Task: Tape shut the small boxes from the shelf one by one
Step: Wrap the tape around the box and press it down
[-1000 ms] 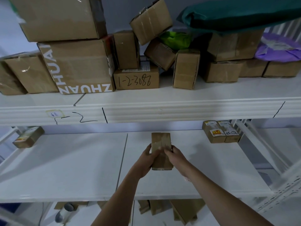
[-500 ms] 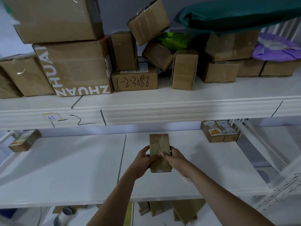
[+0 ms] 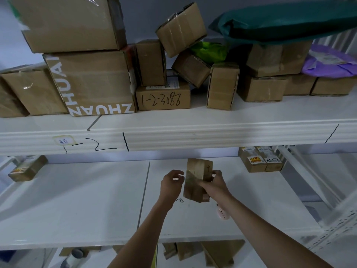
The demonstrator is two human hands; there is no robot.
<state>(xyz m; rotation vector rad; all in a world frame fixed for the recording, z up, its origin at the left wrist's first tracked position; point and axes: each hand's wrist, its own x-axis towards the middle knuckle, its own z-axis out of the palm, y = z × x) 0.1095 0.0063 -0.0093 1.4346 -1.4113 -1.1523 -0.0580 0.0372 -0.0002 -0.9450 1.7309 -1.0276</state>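
A parcel storeroom: white shelves [image 3: 173, 136] hand-marked with bin numbers, stacked with taped cartons [image 3: 92, 84] and mailer bags [image 3: 280, 22].
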